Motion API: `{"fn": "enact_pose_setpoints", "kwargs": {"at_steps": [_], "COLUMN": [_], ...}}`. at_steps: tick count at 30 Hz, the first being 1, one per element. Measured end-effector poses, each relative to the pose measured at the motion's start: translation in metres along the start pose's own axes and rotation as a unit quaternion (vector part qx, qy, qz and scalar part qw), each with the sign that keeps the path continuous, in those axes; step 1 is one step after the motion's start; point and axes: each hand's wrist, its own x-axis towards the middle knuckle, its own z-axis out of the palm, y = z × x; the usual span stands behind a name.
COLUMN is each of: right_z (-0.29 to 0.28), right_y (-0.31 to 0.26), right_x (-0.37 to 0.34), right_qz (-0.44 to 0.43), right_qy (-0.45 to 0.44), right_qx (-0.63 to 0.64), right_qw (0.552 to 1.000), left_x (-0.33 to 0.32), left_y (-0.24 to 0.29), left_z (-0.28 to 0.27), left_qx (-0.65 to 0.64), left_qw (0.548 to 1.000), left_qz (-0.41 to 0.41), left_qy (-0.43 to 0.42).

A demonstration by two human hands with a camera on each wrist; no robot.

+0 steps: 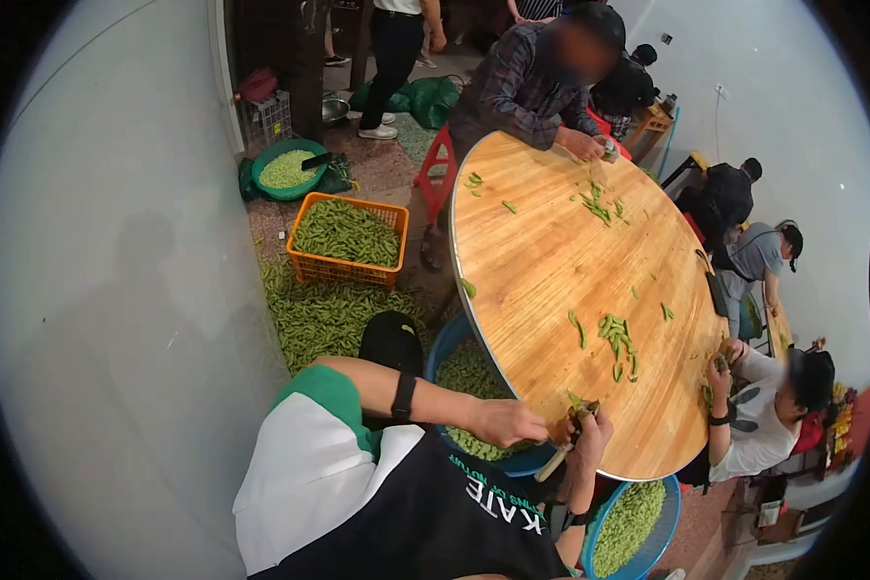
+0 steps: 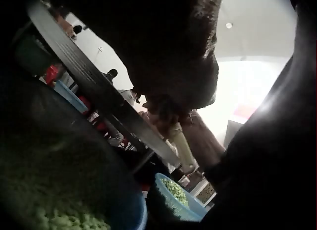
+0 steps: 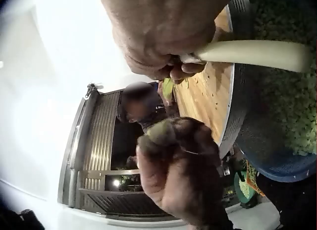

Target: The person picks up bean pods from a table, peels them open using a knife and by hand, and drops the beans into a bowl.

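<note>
Green pod: at the right hand's fingertips, at 11 o'clock from its palm, against the near edge of the round table
Right hand: fingers curled round a pale-handled tool, handle pointing to 8 o'clock; the working end is hidden
Left hand: at 9 o'clock from the right hand, fingers curled; whether they pinch anything I cannot tell
Step in hand: probably splitting or trimming this one pod with the tool
Next move: likely calls for a steady right-hand grip while the pod is finished, then dropping its beans in a basin and taking another
Loose pods: on the round table, at 1 o'clock from the hands
Blue basin: beside the table edge at 10 o'clock, holding beans; a second blue basin at 5 o'clock
Orange basket: farther out at 10 o'clock, heaped with whole pods
</note>
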Motion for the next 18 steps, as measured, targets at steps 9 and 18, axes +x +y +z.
{"fn": "enact_pose_setpoints", "kwargs": {"at_steps": [9, 18], "right_z": [0.024, 0.045], "right_y": [0.007, 0.005], "right_x": [-0.029, -0.037], "right_qz": [-0.08, -0.118], "right_qy": [-0.032, -0.124], "right_qx": [-0.132, -0.353], "right_qw": [0.988, 0.92], "left_x": [0.004, -0.024], "left_y": [0.015, -0.006], "left_z": [-0.023, -0.102], "left_qx": [-0.278, 0.28], "left_qw": [0.9, 0.904], "left_qz": [-0.276, -0.161], "left_qy": [0.189, 0.281]}}
